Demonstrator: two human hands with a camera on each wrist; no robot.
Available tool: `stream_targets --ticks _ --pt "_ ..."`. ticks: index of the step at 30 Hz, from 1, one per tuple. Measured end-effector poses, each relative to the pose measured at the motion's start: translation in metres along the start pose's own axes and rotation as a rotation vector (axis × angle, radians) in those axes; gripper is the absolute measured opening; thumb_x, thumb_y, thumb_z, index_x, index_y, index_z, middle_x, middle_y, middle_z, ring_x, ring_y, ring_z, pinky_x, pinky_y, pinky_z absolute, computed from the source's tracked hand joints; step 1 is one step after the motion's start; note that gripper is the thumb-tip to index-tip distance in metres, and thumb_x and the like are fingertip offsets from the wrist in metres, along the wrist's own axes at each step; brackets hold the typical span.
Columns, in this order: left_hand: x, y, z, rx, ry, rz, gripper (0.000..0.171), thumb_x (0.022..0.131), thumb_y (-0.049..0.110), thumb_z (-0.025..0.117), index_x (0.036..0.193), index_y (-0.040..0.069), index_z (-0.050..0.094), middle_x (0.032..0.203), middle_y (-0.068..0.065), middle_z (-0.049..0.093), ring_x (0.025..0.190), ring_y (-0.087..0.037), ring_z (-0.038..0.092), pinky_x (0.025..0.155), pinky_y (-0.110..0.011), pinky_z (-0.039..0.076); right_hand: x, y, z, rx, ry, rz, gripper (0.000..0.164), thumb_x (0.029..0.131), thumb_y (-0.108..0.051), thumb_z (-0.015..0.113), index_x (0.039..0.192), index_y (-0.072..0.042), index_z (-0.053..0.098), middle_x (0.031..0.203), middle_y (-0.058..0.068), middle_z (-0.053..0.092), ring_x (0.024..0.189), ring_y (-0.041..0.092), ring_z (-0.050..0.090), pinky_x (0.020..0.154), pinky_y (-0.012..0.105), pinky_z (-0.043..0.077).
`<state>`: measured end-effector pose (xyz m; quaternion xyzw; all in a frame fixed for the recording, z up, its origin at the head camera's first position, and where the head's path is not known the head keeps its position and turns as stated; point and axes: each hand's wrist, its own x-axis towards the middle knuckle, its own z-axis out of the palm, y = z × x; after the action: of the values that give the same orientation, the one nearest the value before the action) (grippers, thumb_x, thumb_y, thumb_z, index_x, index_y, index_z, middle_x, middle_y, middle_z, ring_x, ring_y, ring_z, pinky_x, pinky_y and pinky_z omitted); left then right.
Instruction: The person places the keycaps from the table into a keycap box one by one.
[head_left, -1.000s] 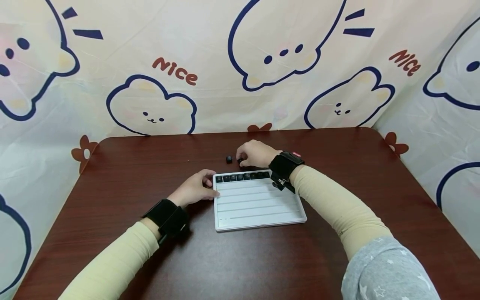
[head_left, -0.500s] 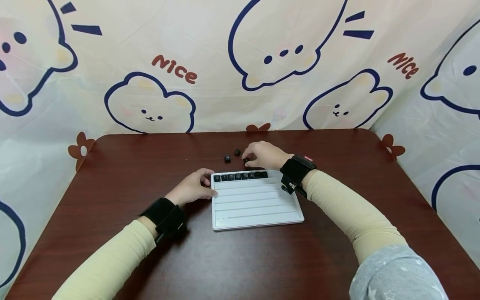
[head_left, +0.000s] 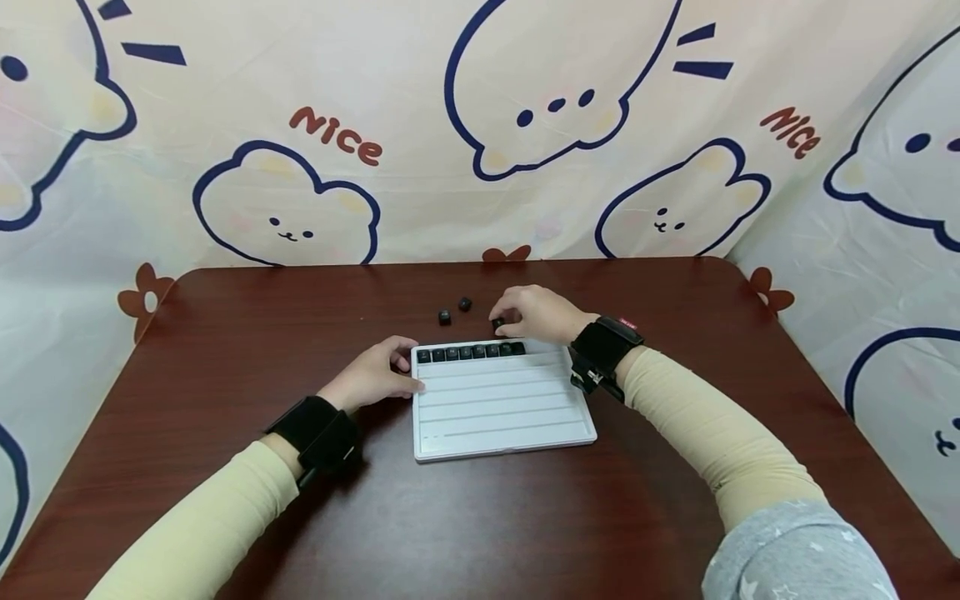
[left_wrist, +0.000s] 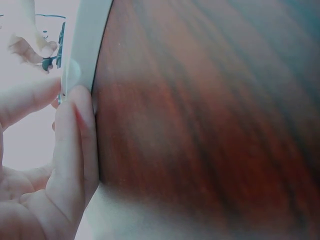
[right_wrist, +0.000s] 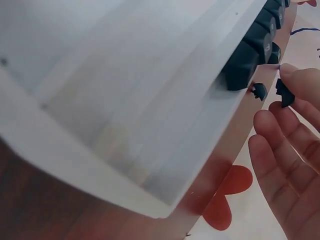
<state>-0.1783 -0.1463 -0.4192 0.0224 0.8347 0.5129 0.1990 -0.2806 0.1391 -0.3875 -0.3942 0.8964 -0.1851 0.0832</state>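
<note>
A white shallow tray (head_left: 504, 410) with ridged rows lies on the table, black keycaps (head_left: 471, 352) lined up along its far edge. My left hand (head_left: 372, 372) holds the tray's left edge near the far corner; in the left wrist view its thumb and fingers meet the white rim (left_wrist: 91, 37). Just beyond the tray's far edge, my right hand (head_left: 546, 314) pinches one black keycap (head_left: 498, 322) between thumb and fingers. The right wrist view shows that keycap (right_wrist: 285, 93) at the fingertips, beside the end of the row.
Two loose black keycaps, one nearer (head_left: 445, 317) and one farther (head_left: 465, 304), lie on the brown table (head_left: 480, 533) behind the tray. A patterned cloth (head_left: 420, 208) hangs beyond the table's far edge.
My right hand has moved right along the tray's far edge with a keycap, away from the two loose ones. The left hand keeps its hold on the tray. The head view has shifted slightly.
</note>
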Motion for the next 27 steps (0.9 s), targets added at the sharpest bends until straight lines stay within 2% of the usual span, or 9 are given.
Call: stream_targets --ticks 13,19,27 --pt "0.0 0.002 0.002 0.011 0.009 -0.016 0.065 0.089 0.0 0.078 0.145 -0.003 0.045 0.105 -0.017 0.05 0.081 -0.021 0.061 0.071 -0.029 0.057 -0.016 -0.001 -0.005 -0.007 0.012 -0.002 0.027 0.092 -0.014 0.079 0.117 -0.005 0.076 0.109 0.006 0.069 0.091 0.019 0.06 0.083 0.035 0.052" --pt "-0.001 0.005 0.002 0.018 0.011 -0.009 0.065 0.089 0.0 0.078 0.145 -0.003 0.046 0.104 -0.017 0.05 0.08 -0.021 0.061 0.071 -0.029 0.057 -0.026 0.0 -0.008 -0.023 0.039 -0.039 0.023 0.09 -0.01 0.08 0.112 -0.006 0.078 0.104 0.003 0.068 0.087 0.016 0.06 0.077 0.032 0.053" --pt "-0.002 0.004 0.003 0.019 0.008 -0.007 0.065 0.089 0.0 0.078 0.145 -0.003 0.045 0.104 -0.017 0.05 0.08 -0.021 0.061 0.072 -0.029 0.057 -0.036 0.004 -0.007 -0.013 0.047 -0.011 0.021 0.09 -0.009 0.08 0.11 -0.007 0.078 0.101 0.001 0.067 0.083 0.014 0.058 0.072 0.03 0.051"
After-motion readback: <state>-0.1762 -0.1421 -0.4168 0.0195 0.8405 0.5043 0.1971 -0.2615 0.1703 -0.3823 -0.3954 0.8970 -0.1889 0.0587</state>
